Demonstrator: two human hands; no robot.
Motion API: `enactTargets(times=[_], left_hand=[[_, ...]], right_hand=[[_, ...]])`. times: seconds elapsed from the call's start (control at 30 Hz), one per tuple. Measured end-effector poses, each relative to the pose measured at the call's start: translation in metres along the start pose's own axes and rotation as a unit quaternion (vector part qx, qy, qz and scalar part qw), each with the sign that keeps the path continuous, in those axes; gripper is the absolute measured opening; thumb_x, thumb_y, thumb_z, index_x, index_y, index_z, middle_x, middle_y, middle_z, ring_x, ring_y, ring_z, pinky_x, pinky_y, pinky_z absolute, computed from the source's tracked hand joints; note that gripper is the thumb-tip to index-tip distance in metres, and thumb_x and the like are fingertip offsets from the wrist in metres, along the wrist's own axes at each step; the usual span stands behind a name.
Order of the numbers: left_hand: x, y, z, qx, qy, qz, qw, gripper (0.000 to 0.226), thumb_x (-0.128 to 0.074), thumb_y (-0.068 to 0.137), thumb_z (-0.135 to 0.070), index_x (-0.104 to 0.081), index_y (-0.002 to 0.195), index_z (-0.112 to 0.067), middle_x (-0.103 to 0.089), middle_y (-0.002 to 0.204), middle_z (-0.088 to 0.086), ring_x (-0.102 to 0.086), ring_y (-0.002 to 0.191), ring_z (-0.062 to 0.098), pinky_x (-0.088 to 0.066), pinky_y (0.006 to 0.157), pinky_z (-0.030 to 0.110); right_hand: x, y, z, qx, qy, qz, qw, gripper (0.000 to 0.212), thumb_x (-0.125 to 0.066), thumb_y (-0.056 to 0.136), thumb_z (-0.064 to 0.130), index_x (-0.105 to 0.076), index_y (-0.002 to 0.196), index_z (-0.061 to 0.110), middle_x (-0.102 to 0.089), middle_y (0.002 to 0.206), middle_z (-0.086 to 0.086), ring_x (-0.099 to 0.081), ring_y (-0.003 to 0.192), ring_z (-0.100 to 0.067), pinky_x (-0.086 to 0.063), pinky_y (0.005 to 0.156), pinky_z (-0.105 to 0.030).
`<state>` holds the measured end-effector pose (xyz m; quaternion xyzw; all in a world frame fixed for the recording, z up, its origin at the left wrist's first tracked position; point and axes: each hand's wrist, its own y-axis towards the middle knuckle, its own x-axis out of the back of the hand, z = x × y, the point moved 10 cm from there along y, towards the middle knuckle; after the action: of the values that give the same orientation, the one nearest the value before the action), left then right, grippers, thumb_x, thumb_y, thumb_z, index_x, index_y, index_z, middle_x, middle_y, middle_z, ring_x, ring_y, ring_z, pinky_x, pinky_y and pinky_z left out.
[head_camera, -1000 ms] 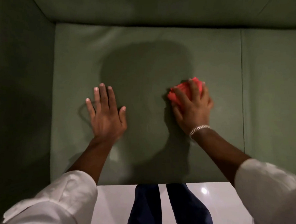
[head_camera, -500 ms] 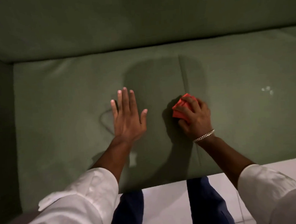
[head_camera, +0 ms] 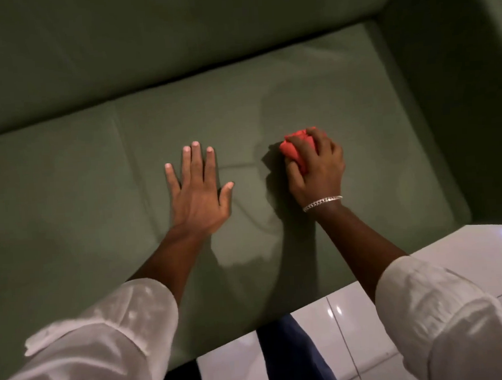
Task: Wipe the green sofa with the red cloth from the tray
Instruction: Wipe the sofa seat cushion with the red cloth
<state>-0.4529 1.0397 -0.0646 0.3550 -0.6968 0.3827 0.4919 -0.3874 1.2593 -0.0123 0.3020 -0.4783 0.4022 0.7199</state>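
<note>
On the sofa seat [head_camera: 341, 102] my right hand [head_camera: 316, 168] clenches the bunched cloth [head_camera: 295, 149] against the cushion; my left hand [head_camera: 198, 193] lies flat, empty, bracing. I should press evenly, overlapping strokes toward the armrest [head_camera: 458, 89]

The sofa [head_camera: 67, 183] is a dull olive green, plain and unpatterned across seat and backrest, falling to a much darker green in the shaded corner at upper right. Soft grey-green shadows lie over the seat around the arms. The cloth [head_camera: 295, 149] is a bright coral red, one solid colour. The bracelet [head_camera: 322, 203] is silver, a fine chain pattern catching pale light. Both sleeves [head_camera: 106, 345] are white, with lighter glossy patches where light strikes the folds. The trousers [head_camera: 292, 360] are dark navy blue. The floor [head_camera: 483, 252] is glossy white tile crossed by thin dark grout lines, with small bright white reflections.
</note>
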Motion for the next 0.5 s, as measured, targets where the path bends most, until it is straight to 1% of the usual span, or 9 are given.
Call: enactTargets(times=[0.1, 0.13, 0.2, 0.23, 0.3, 0.4, 0.43, 0.47, 0.5], left_hand=[[-0.008, 0.009, -0.001, 0.014, 0.031, -0.018, 0.999, 0.075, -0.032, 0.093, -0.051, -0.013, 0.155, -0.014, -0.009, 0.166, 0.015, -0.006, 0.153, 0.032, -0.005, 0.118, 0.067], [-0.008, 0.009, 0.001, 0.016, 0.036, -0.02, 0.999, 0.075, -0.032, 0.093, -0.051, -0.013, 0.155, -0.014, -0.009, 0.166, 0.015, -0.006, 0.153, 0.032, -0.006, 0.117, 0.068], [-0.008, 0.009, -0.002, 0.012, 0.046, -0.014, 0.999, 0.076, -0.031, 0.093, -0.052, -0.011, 0.155, -0.013, -0.008, 0.166, 0.015, -0.005, 0.153, 0.032, -0.006, 0.117, 0.068], [-0.008, 0.008, -0.003, 0.011, 0.047, -0.01, 0.999, 0.077, -0.03, 0.094, -0.053, -0.009, 0.155, -0.013, -0.006, 0.166, 0.015, -0.004, 0.154, 0.032, -0.006, 0.117, 0.068], [-0.008, 0.009, -0.004, 0.014, 0.052, -0.002, 0.999, 0.077, -0.026, 0.094, -0.054, -0.005, 0.156, -0.012, -0.002, 0.166, 0.015, -0.001, 0.154, 0.032, -0.005, 0.117, 0.068], [-0.01, 0.01, -0.003, 0.014, 0.059, -0.001, 0.998, 0.078, -0.024, 0.095, -0.056, -0.002, 0.156, -0.012, -0.001, 0.166, 0.015, 0.001, 0.154, 0.032, -0.004, 0.117, 0.068], [-0.011, 0.01, -0.001, 0.015, 0.062, -0.002, 0.998, 0.078, -0.024, 0.094, -0.056, -0.003, 0.156, -0.012, -0.002, 0.166, 0.015, 0.0, 0.154, 0.032, -0.004, 0.117, 0.068], [-0.011, 0.01, -0.001, 0.015, 0.063, -0.003, 0.998, 0.079, -0.025, 0.094, -0.056, -0.004, 0.156, -0.011, -0.003, 0.166, 0.016, -0.001, 0.154, 0.033, -0.005, 0.117, 0.068], [-0.01, 0.009, -0.001, 0.014, 0.063, -0.004, 0.998, 0.079, -0.026, 0.094, -0.056, -0.005, 0.155, -0.011, -0.004, 0.166, 0.016, -0.002, 0.154, 0.033, -0.005, 0.117, 0.068]], right_hand=[[-0.026, 0.002, 0.011, 0.059, -0.056, 0.052, 0.995, 0.048, -0.047, 0.088, 0.058, -0.05, 0.133, 0.044, -0.041, 0.153, -0.001, -0.034, 0.139, -0.041, -0.034, 0.101, -0.053], [-0.034, -0.005, 0.013, 0.083, -0.077, 0.067, 0.991, 0.05, -0.045, 0.088, 0.061, -0.047, 0.136, 0.045, -0.038, 0.156, -0.001, -0.029, 0.143, -0.042, -0.031, 0.103, -0.055], [-0.035, -0.024, 0.0, 0.109, -0.115, 0.068, 0.985, 0.053, -0.043, 0.089, 0.061, -0.043, 0.14, 0.045, -0.036, 0.158, -0.001, -0.027, 0.144, -0.042, -0.031, 0.105, -0.057], [-0.031, -0.033, -0.01, 0.11, -0.136, 0.063, 0.982, 0.054, -0.044, 0.089, 0.06, -0.042, 0.14, 0.044, -0.036, 0.158, -0.002, -0.029, 0.144, -0.042, -0.033, 0.105, -0.057], [-0.022, -0.037, -0.035, 0.07, -0.147, 0.06, 0.985, 0.054, -0.045, 0.089, 0.058, -0.043, 0.14, 0.042, -0.037, 0.157, -0.004, -0.031, 0.142, -0.044, -0.036, 0.103, -0.058], [-0.018, -0.003, -0.044, -0.027, -0.11, 0.043, 0.993, 0.051, -0.042, 0.089, 0.057, -0.043, 0.138, 0.044, -0.036, 0.157, -0.005, -0.03, 0.141, -0.046, -0.035, 0.101, -0.059], [-0.023, 0.009, -0.034, -0.036, -0.091, 0.049, 0.994, 0.051, -0.042, 0.089, 0.057, -0.043, 0.138, 0.044, -0.035, 0.157, -0.005, -0.028, 0.142, -0.046, -0.033, 0.101, -0.059], [-0.03, 0.017, -0.02, -0.016, -0.084, 0.059, 0.995, 0.051, -0.042, 0.089, 0.057, -0.043, 0.138, 0.044, -0.035, 0.158, -0.005, -0.028, 0.142, -0.046, -0.033, 0.101, -0.06], [-0.036, 0.016, -0.003, 0.032, -0.09, 0.069, 0.993, 0.051, -0.042, 0.089, 0.057, -0.042, 0.138, 0.044, -0.035, 0.158, -0.005, -0.028, 0.143, -0.047, -0.032, 0.102, -0.06]])
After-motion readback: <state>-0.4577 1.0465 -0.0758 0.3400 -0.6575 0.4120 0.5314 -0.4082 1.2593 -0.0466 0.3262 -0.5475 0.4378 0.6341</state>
